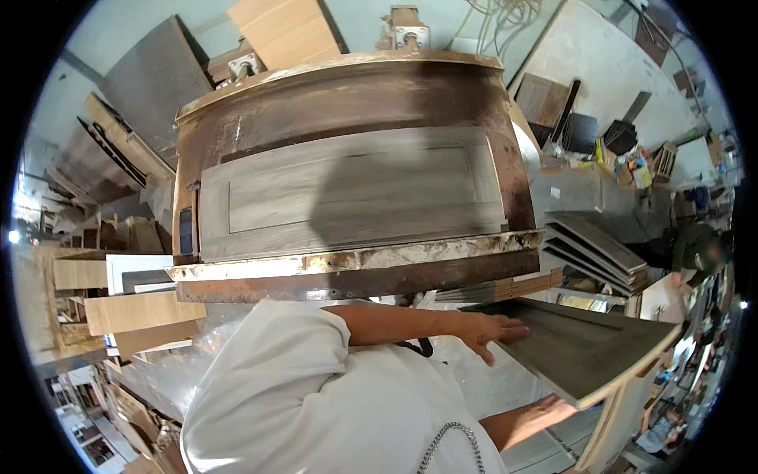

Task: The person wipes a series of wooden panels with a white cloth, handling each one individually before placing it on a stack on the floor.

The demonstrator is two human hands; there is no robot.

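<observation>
While a grey-stained wooden cabinet door with a recessed centre point(351, 193) lies flat on the rusty brown metal table point(355, 272) of a press-like machine straight ahead, the person holds a second grey recessed-panel door point(588, 347) off to the right, tilted and clear of the table. The left hand point(493, 332) lies flat on its top face with fingers spread; the right hand point(545, 412) supports its near edge from below, though how its fingers close cannot be told. Judging by this, the step in hand is carrying that panel, and the next move calls for a level, two-handed hold. A stack of similar grey panels point(596, 253) sits just right of the table, a pale wooden frame point(624, 403) stands below the held door, and another person point(699, 249) works far right, narrowing the room there.
</observation>
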